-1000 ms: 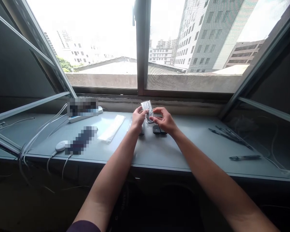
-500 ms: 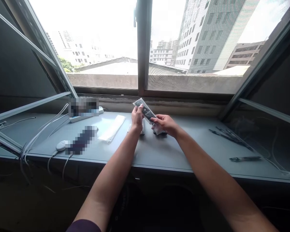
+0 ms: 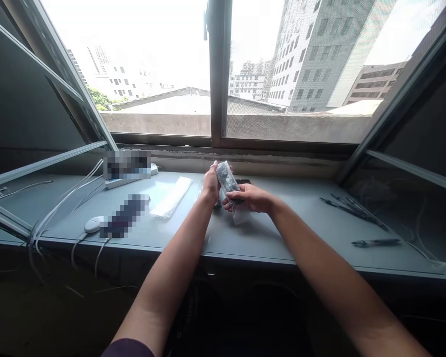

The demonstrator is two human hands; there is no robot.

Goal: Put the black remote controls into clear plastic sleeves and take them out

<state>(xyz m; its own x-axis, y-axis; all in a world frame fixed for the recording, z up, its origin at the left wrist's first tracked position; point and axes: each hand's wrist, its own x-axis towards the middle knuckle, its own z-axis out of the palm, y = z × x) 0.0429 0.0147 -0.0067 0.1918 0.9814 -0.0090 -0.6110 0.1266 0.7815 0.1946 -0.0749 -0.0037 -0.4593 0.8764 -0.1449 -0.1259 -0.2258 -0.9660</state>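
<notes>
A dark remote control in a clear plastic bag is held between my two hands above the desk. My left hand is closed around its far left side. Gripping its near end, my right hand has the fingers wrapped under and the thumb on top. A loose flap of the bag hangs below the right fingers. On the desk behind that hand a dark flat object shows in part. Another dark item, mostly hidden, lies beside my left wrist.
Flat clear plastic bags lie left of my hands on the desk. Farther left are a blurred-out object, a white round charger, cables and a white power strip. Several pens lie at right, with another pen nearer.
The bagged remote control has been turned over and tipped more upright, its buttons now out of sight. My right hand has shifted slightly, and the bag's flap hangs lower.
</notes>
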